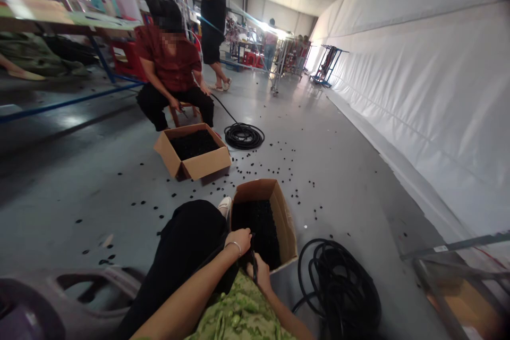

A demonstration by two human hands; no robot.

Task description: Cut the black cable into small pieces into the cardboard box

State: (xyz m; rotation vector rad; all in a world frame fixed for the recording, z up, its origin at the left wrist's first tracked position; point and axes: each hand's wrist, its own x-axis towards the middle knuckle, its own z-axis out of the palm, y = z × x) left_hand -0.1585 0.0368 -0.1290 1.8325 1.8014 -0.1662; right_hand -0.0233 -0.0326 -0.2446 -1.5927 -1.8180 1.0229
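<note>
My left hand (239,240), with a bracelet at its wrist, is closed over the near part of an open cardboard box (286,223). At its fingertips is a thin black piece that looks like hose; its ends are hard to see. Just below and to the right, my right hand (261,272) is closed around a slim black-handled tool (255,264), its jaws not clear. Small black cut pieces (257,218) fill much of the box. On the floor to the right lies a loose coil of black hose (345,287).
Opposite me a seated person (169,61) holds black hose and a small tool behind a second cardboard box (209,163) of black pieces. Another hose coil (244,135) lies beside it. Black bits dot the floor. A white curtain (418,74) hangs at right; a grey chair (43,292) stands lower left.
</note>
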